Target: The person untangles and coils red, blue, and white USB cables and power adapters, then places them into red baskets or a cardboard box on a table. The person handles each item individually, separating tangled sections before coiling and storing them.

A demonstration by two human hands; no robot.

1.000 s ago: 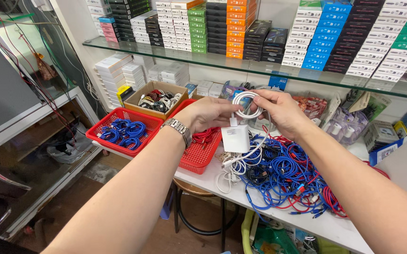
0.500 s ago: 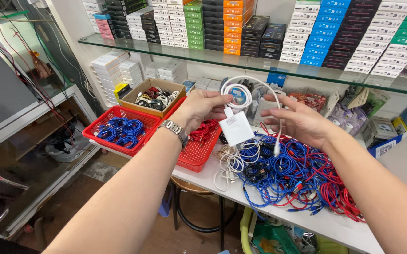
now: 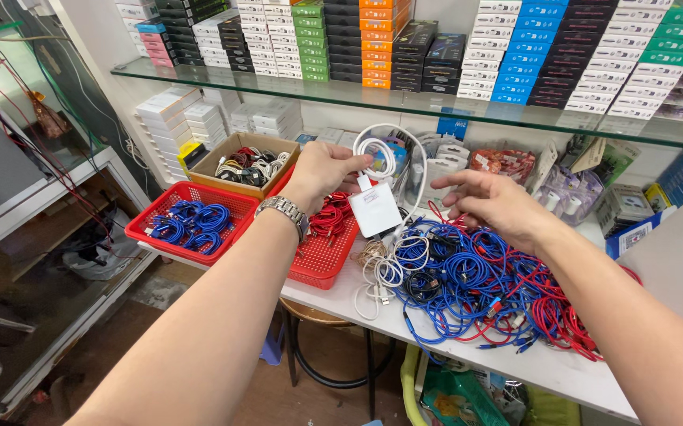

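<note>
My left hand [image 3: 321, 173] holds up a coiled white cable [image 3: 376, 151] above the table; one loop of it arcs to the right and a white square charger block [image 3: 375, 210] hangs under the hand. My right hand [image 3: 493, 203] hovers open just to the right, fingers spread, touching nothing, above a tangled heap of blue, red and white cables [image 3: 471, 282] on the white table [image 3: 333, 298]. A metal watch sits on my left wrist.
A red basket of coiled blue cables [image 3: 193, 221], a second red basket with red cables [image 3: 324, 251] and a cardboard box of mixed cables [image 3: 243, 162] stand at left. A glass shelf [image 3: 404, 101] above carries stacked coloured boxes. Packaged goods line the back.
My left hand has kept the coiled white cable raised. My right hand has let go of the cable's loose end and now hovers open beside it.
</note>
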